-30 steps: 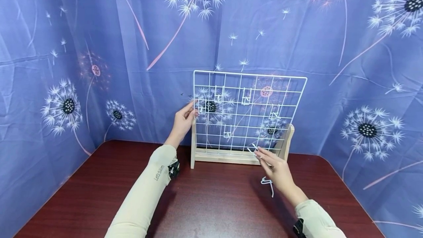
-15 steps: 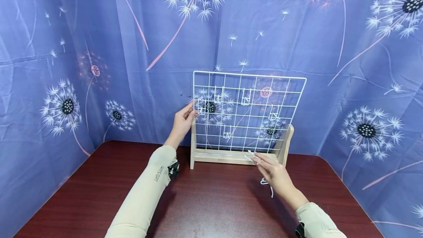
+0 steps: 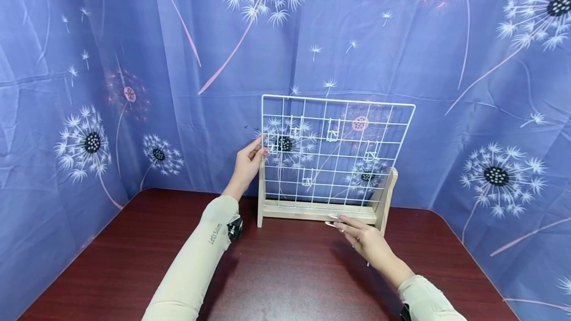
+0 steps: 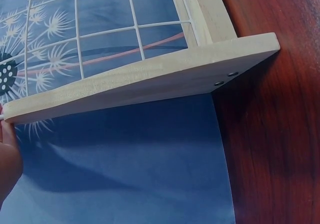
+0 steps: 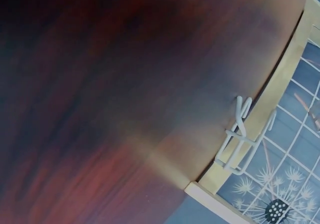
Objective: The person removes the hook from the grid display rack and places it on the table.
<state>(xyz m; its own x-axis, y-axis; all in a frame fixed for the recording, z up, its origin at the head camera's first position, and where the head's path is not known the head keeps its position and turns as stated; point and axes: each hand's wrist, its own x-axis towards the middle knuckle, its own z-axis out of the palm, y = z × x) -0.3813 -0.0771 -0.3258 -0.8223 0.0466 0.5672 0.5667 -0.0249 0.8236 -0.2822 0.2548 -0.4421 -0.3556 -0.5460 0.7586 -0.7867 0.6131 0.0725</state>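
Head view: brace the grid, square the hook

From where I stand, the left hand (image 3: pixel 249 162) pinches the left edge of the wire grid (image 3: pixel 339 155), while the right hand (image 3: pixel 372 246) pinches a white hook (image 3: pixel 330 224) low in front of the grid, prongs pointing left. A loose hook (image 3: pixel 368 264), mostly hidden by that hand, shows one end in front of the grid's right half. Hung hooks (image 3: pixel 332 134) dot the mesh. To hang this one well, I'd brace the edge firmly against rocking the wooden stand (image 3: pixel 317 214) beneath the grid, turn both prongs toward one bar, seat them together, then ease downward. Lifting the wrist first should spare the loose one a knock.
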